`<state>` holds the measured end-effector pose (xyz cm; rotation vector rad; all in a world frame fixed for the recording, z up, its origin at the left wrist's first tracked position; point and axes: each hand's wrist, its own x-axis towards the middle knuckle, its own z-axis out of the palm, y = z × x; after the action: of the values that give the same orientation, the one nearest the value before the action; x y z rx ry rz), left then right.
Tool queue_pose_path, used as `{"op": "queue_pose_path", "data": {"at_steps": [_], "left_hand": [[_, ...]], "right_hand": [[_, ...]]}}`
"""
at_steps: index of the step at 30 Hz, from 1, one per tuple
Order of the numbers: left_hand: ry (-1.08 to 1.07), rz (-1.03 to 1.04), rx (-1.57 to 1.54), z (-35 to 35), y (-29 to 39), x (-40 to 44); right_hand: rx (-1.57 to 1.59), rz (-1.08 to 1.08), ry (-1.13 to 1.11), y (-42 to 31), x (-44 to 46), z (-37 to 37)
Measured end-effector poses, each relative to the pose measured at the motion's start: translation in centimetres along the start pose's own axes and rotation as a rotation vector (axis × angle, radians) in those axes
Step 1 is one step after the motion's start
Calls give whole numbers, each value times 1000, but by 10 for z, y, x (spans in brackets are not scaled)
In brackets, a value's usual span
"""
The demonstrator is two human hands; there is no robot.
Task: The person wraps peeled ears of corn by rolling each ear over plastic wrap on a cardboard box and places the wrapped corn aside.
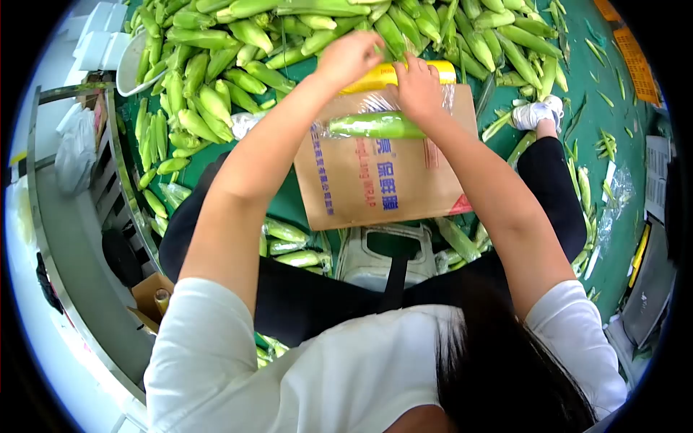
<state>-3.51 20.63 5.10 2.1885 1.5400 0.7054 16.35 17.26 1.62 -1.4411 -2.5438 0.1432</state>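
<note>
An ear of corn in green husk (377, 125) lies crosswise on a flat cardboard box (339, 180), with clear cling film around it. Just beyond it, along the far edge of the box, is a yellow roll of cling film (442, 71). My left hand (349, 59) hovers at the left end of the roll, its fingers curled together; what they hold, if anything, is too small to make out. Bent over the roll and the film coming off it, my right hand (420, 88) has its fingers closed near the middle.
A large heap of husked corn (209, 108) spreads over the green floor beyond the box. Film-wrapped ears (285, 231) lie near my legs. A white plastic stool (354, 252) stands under the box's near edge. An orange crate (635, 65) is at far right, a metal frame (119, 144) at left.
</note>
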Motion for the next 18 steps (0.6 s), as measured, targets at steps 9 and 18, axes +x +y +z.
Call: {"op": "queue_pose_path", "data": {"at_steps": [9,18], "left_hand": [[-521,-70,-460,40,8,8],[-357,134,302,100,75,-68]], "right_hand": [[-18,-199,-499,-40,-4,-20],[687,-530,-1634,-76,-155,-55]]}}
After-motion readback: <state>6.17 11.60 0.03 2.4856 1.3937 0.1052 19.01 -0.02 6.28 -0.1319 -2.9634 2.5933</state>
